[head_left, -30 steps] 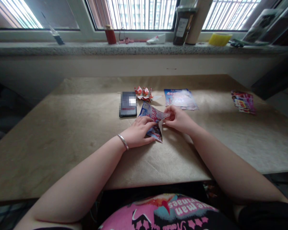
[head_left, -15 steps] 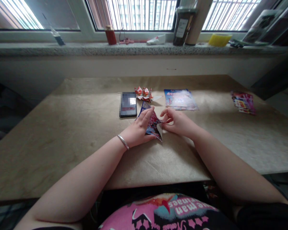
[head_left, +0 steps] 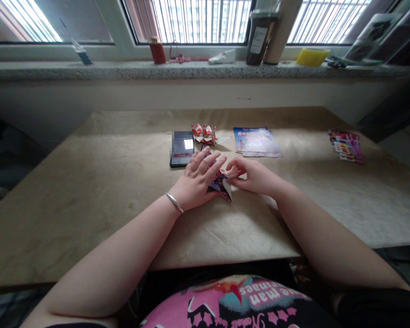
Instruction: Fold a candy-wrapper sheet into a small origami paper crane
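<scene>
Between my hands lies a partly folded sheet of printed paper (head_left: 221, 186), dark blue and red, with a white inner side showing at its right. My left hand (head_left: 201, 175) rests flat across it, fingers stretched out, and hides much of it. With thumb and fingers my right hand (head_left: 241, 172) pinches the paper's right edge. Just left of the paper is a dark phone (head_left: 182, 150). Behind it stand folded red and white paper pieces (head_left: 205, 133).
A stack of blue printed sheets (head_left: 256, 140) lies behind my right hand. Farther right are several pink and purple printed papers (head_left: 346, 146). A granite sill (head_left: 123, 72) holds a red container (head_left: 157, 51), a dark jar (head_left: 258, 38) and a yellow sponge-like block (head_left: 312, 57).
My left hand has spread its fingers and covers more of the paper. My right hand keeps its pinch, and the paper's right edge is bent in slightly more.
</scene>
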A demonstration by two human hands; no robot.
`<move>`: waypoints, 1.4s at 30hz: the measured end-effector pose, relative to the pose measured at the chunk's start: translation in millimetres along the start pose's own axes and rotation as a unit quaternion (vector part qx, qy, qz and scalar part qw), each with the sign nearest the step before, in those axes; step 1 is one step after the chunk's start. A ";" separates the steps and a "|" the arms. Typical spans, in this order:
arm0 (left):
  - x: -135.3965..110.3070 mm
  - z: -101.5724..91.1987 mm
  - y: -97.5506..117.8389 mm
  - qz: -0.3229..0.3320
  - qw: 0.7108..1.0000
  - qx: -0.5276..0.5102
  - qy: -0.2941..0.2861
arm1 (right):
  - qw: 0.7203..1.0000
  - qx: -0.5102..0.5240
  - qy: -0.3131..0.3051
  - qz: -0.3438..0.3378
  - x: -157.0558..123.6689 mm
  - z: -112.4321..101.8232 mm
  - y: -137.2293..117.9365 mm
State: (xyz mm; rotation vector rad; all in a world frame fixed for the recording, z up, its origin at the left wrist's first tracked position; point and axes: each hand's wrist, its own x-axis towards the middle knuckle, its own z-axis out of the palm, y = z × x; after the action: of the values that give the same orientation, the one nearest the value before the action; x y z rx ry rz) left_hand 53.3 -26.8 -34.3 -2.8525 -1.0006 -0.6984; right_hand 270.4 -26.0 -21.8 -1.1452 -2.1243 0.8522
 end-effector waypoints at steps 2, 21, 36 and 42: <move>-0.6 1.8 -1.1 -0.001 1.000 -0.008 -0.010 | 1.000 0.026 -0.002 0.011 -0.3 0.3 -1.8; 4.8 -8.3 5.8 -0.051 0.999 -0.018 0.001 | 0.973 0.209 0.057 0.085 4.8 8.6 2.4; 6.2 -8.3 4.0 -0.043 0.994 -0.016 0.100 | 0.971 0.222 0.086 0.022 1.7 14.9 -2.6; 7.1 -6.6 1.6 -0.055 0.990 -0.034 0.128 | 0.964 0.248 0.093 0.010 2.1 17.7 -4.5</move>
State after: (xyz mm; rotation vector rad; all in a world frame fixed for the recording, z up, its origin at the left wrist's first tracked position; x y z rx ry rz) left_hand 56.5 -25.1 -25.2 -2.6848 -1.1167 -1.0965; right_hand 254.3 -30.7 -29.2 -0.9360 -1.6209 1.1547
